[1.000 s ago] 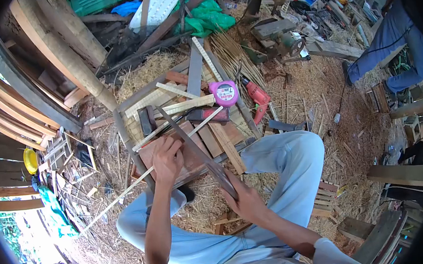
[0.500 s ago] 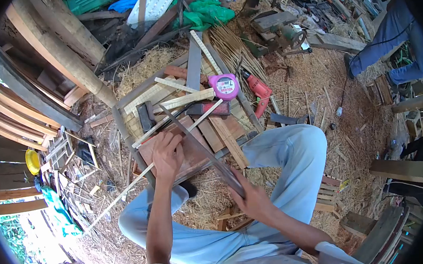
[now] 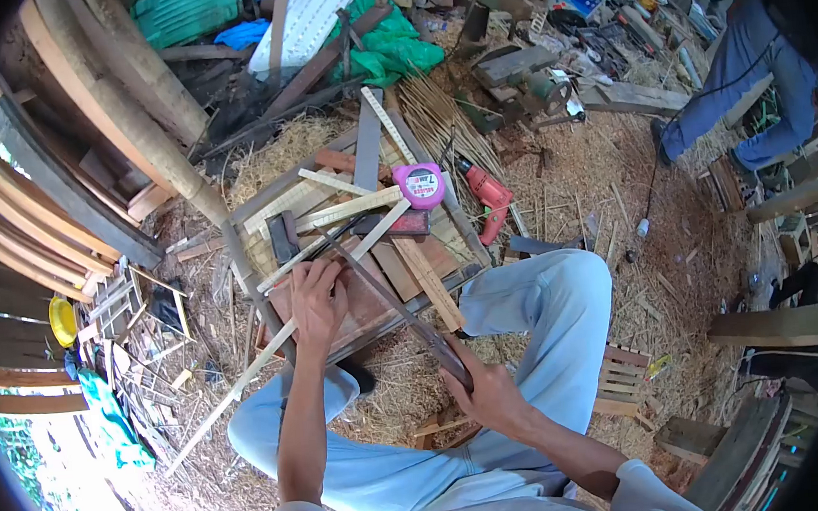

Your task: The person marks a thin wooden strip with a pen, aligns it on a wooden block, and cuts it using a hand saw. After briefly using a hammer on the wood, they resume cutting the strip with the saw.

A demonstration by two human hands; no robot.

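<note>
My left hand (image 3: 318, 301) is closed on a long, thin wooden strip (image 3: 228, 400), which runs slantwise from the floor at lower left up across the low work table. Gripped in my right hand (image 3: 493, 401) is the handle of a long, dark-bladed knife (image 3: 385, 296). Its blade slants up and left, crossing over the strip just beyond my left fingers. Under both lie reddish-brown boards (image 3: 352, 310). A purple tape measure (image 3: 420, 187), a dark block (image 3: 283, 237) and several short wood pieces (image 3: 359, 207) sit farther back on the table.
A red power drill (image 3: 489, 201) lies right of the table. Wood shavings (image 3: 557, 186) and sticks cover the floor. Curved timbers (image 3: 49, 202) lean at left. Another person's legs (image 3: 751, 84) stand at upper right. Scrap wood (image 3: 697, 436) lies at lower right.
The wooden strip has turned in my left hand and now shows a broader face. The knife has shifted slightly left, still across the strip. The whole view has moved a little.
</note>
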